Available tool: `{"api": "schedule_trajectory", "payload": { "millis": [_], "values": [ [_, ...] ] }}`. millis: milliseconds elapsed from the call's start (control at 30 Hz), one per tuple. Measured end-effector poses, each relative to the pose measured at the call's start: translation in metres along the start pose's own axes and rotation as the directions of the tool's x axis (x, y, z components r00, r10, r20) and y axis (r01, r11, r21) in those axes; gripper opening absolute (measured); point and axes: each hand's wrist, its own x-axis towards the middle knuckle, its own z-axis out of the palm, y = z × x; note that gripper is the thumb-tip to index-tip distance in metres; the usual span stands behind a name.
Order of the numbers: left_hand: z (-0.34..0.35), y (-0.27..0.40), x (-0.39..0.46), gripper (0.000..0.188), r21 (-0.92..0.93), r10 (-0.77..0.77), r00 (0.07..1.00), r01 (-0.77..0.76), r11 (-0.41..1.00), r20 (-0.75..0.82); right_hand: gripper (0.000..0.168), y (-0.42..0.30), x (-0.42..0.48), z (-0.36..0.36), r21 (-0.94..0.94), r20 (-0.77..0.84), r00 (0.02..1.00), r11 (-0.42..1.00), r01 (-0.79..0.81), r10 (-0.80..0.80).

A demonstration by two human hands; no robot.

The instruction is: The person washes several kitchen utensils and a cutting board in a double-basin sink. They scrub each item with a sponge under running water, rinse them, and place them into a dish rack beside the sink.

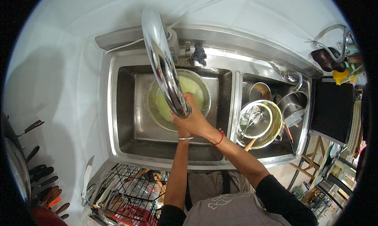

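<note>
Both hands are together over a large metal bowl [208,108] in the left sink basin [141,119]. Yellow-green cloudy liquid [192,81] fills part of the bowl. My right hand [196,119], with a red cord at its wrist, lies across my left hand [183,131] and touches it. A silver bangle [186,138] circles my left wrist. The tip of the chrome faucet [165,69] stands in front of the hands from this view. Most of my left hand is hidden, and whatever the fingers may enclose cannot be seen.
The right basin holds nested bowls [276,116] with a whisk, a round tin [259,91] and a clear container [293,103]. A small tap [295,77] stands behind them. A black wire rack [133,181] with utensils is at lower left, near upright knives [87,175].
</note>
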Motion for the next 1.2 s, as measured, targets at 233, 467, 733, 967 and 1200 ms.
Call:
{"api": "schedule_trajectory", "payload": {
  "millis": [233, 467, 733, 967, 1200],
  "values": [
    [-0.013, 0.009, 0.0, 0.056, -0.222, -0.081, 0.993, 0.098, 0.97, 0.084, 0.036, -0.01, -0.003, -0.018, 0.167, 0.174, 0.984, 0.984, -0.068, 0.039],
    [0.012, 0.024, 0.0, 0.04, 0.072, 0.109, 0.989, -0.117, 0.991, 0.102, 0.017, -0.021, 0.006, -0.033, 0.447, 0.011, 0.997, 0.892, -0.072, 0.075],
    [0.002, 0.029, 0.016, 0.015, 0.414, 0.097, 0.926, -0.255, 0.874, 0.366, 0.034, -0.009, 0.001, -0.05, 0.529, -0.127, 0.986, 0.848, -0.023, 0.106],
    [-0.043, 0.003, 0.019, 0.029, 0.428, -0.094, 0.958, -0.032, 0.903, 0.269, 0.047, -0.047, 0.011, -0.079, 0.731, -0.283, 0.953, 0.667, 0.141, 0.109],
    [-0.042, -0.056, 0.018, 0.038, 0.079, -0.179, 0.982, 0.184, 0.98, -0.065, 0.071, -0.019, 0.011, -0.043, 0.502, -0.114, 0.993, 0.863, 0.058, 0.0]
  ]
}}
